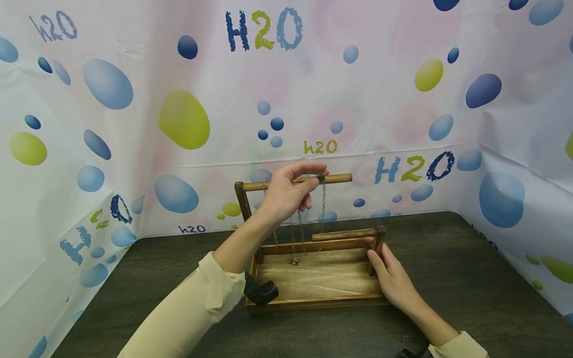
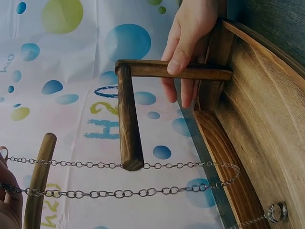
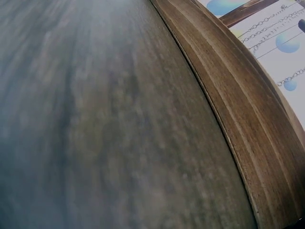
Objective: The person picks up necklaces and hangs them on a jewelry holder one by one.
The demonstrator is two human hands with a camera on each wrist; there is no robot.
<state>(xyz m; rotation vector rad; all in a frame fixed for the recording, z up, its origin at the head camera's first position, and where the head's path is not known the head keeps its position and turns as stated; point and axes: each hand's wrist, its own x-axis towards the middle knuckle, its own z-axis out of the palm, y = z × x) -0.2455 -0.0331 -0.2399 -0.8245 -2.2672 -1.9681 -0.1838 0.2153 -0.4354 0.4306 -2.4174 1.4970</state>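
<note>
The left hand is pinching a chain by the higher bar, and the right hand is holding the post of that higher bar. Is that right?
Not quite: the right hand is holding the post of the lower bar, as the head view shows. The left hand is indeed pinching a chain by the higher bar.

The right hand (image 2: 190,33) grips a wooden post (image 2: 150,69) joined to a tray (image 2: 269,90); the left hand (image 2: 10,202) holds a chain (image 2: 100,194) passing across a rod (image 2: 41,167).
</note>
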